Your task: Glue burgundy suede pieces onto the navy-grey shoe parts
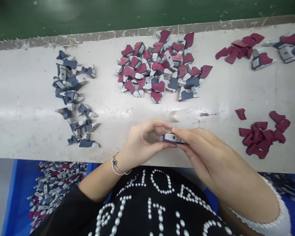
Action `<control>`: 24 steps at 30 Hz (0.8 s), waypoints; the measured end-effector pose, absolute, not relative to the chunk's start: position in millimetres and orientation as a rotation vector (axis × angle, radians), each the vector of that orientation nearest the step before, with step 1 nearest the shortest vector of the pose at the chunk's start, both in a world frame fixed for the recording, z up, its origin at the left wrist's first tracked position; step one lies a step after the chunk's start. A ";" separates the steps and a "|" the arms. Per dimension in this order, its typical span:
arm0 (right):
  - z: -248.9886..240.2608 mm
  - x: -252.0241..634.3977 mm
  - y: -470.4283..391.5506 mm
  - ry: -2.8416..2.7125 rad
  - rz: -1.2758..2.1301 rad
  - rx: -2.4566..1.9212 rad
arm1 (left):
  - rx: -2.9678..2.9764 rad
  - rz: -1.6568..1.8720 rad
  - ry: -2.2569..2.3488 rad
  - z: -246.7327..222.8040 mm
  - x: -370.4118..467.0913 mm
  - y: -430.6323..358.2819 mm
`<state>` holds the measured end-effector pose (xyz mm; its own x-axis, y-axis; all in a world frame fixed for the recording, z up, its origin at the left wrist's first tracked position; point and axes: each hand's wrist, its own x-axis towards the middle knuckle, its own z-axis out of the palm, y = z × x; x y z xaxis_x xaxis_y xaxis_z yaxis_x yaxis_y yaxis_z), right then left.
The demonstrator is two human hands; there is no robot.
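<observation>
Between both hands, low over the white table point(108, 111), is a small grey and dark blue part point(172, 138) with a round hole facing up. My left hand point(144, 141) pinches its left end between thumb and fingers. The fingertips of my right hand point(201, 147) close on its right end. Just beyond the hands lies a clear bottle point(186, 115) with a thin metal needle tip pointing right. Farther back is a large pile of red, grey and blue parts point(158, 67).
Grey-blue parts point(70, 78) form a column at the left. Loose red pieces lie at the right, in a near pile point(260, 136) and a far pile point(243, 46), beside several assembled parts point(263, 59). A blue bin point(12, 193) of parts stands below left.
</observation>
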<state>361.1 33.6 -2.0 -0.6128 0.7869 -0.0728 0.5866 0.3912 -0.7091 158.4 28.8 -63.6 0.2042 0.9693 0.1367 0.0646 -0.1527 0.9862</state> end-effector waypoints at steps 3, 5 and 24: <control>0.1 360.1 34.7 -2.418 1.033 -1.173 | 1.353 1.094 0.990 -63.2 157.9 29.2; 0.3 359.9 35.2 -2.425 1.016 -1.169 | 1.335 1.103 0.979 -63.2 157.7 29.5; -1.5 356.5 36.6 -2.392 0.893 -1.245 | 1.565 1.128 1.068 -62.1 157.8 28.4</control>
<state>356.5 36.6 -1.5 -0.5795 0.8148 -0.0197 0.6283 0.4312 -0.6475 157.8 28.4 -62.1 0.2097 0.9594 0.1884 0.1353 -0.2193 0.9662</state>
